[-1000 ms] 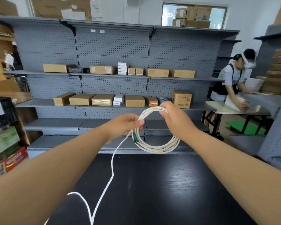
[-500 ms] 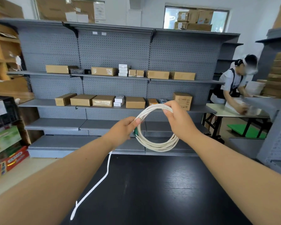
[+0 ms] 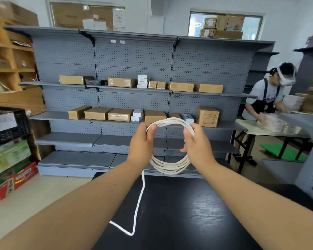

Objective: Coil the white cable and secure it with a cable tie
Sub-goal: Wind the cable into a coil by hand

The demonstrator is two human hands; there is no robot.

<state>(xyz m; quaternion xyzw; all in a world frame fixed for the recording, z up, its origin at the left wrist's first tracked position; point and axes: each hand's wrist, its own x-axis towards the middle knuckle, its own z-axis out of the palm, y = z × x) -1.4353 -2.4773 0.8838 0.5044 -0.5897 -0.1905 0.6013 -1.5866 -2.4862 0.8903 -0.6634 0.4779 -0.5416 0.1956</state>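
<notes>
Nearest the camera, the dark desk [image 3: 179,213] is seen, and on it the loose tail of the white cable [image 3: 170,167] is laid, kinked into a sharp bend near the desk's front left before it is carried up towards the hands. Above the desk's far edge the coil is held in the air, several loops gathered into one ring. The left hand [image 3: 141,141] is closed on the ring's upper left, the strands pinched between thumb and fingers; the right hand [image 3: 197,143] is wrapped around the upper right, fingers curled through the loop. The cable is judged light and springy: the loops fan slightly at the top, so they can be expected to spread if the grip is eased. A firm hold across all strands is called for, best taken where the loops are bunched, with the tail fed in last. No cable tie can be made out anywhere, so the coiling is judged unfinished and the securing not yet begun. Farther back, grey shelving [image 3: 134,91] with cardboard boxes [image 3: 121,82] is seen, and another person [image 3: 266,98] at a table on the right.
</notes>
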